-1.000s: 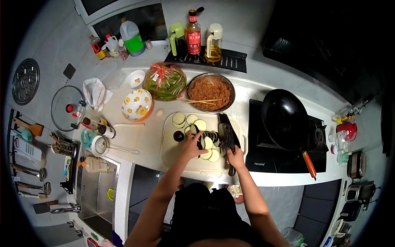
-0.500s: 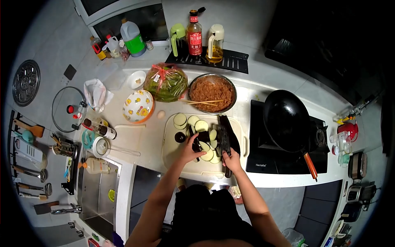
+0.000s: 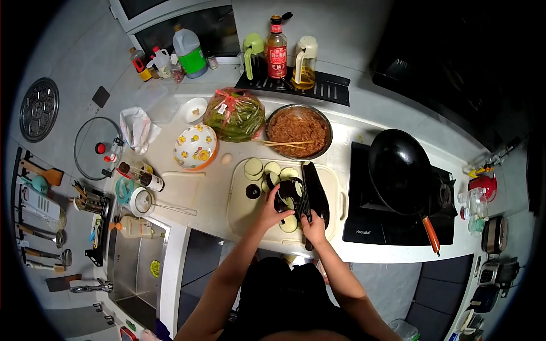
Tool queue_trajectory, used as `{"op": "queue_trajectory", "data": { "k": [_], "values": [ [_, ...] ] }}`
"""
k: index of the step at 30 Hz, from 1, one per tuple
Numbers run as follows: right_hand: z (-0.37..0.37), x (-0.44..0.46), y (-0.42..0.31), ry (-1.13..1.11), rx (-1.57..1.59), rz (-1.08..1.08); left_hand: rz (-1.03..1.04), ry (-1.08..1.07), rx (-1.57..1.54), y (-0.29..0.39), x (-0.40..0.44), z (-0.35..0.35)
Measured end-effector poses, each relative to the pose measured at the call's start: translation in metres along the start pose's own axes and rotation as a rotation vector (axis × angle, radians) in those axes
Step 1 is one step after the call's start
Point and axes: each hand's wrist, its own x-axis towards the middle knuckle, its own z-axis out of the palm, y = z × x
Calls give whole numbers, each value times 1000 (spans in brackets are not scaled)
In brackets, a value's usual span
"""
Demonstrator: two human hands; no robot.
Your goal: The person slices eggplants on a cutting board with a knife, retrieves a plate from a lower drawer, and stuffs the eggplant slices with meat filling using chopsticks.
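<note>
A cream cutting board (image 3: pixel 236 210) lies before me with pale, dark-skinned eggplant slices (image 3: pixel 253 166) on it. My left hand (image 3: pixel 272 211) curves its fingers and thumb around a cluster of eggplant pieces (image 3: pixel 290 188) at the middle of the board. Against the right side of that cluster stands the dark blade of a kitchen knife (image 3: pixel 305 199). My right hand (image 3: pixel 313 226) grips the knife, its handle pointing toward me. A whole dark eggplant (image 3: pixel 317 193) lies just right of the blade. One small dark end piece (image 3: pixel 253 191) sits left of my left hand.
Behind the board stand a metal bowl of minced filling (image 3: pixel 298 128) with chopsticks across it, a bag of green vegetables (image 3: pixel 234 116) and a patterned bowl (image 3: pixel 195 146). An egg (image 3: pixel 227 158) lies nearby. To the right, a black wok (image 3: pixel 400 170) rests on the cooktop (image 3: pixel 364 219); a sink (image 3: pixel 136 267) is left.
My right hand and the knife have shifted left, bringing the blade against the eggplant pieces. The slices are bunched closer between knife and left hand. The view has shifted slightly.
</note>
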Motion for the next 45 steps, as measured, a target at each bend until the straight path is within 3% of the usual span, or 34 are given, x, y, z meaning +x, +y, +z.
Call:
{"op": "queue_trajectory", "data": {
  "k": [11,16,21,24,27,31,35,36,39,43,45],
  "values": [
    [-4,11,-40,22,-89,-162,41,171,-48,19,6,-12],
    [25,30,-77,-52,-105,-247,4,271,-46,14,11,-56],
    [95,60,-120,-140,-5,-332,100,417,2,-10,30,-137],
    [153,83,-146,-201,65,-242,103,465,130,-30,44,-196],
    [202,99,-180,-250,177,-164,12,408,70,-60,63,-251],
    [256,124,-206,-281,284,-38,-157,214,-30,-96,98,-307],
    [287,143,-208,-268,270,133,-165,23,-42,-147,132,-325],
    [289,146,-210,-255,236,174,-168,11,84,-150,137,-327],
    [285,146,-210,-196,170,188,-164,67,363,-155,133,-323],
    [266,142,-202,-211,197,183,-77,216,369,-156,122,-318],
    [259,135,-200,-210,295,211,33,431,430,-143,113,-307]
  ]
}}
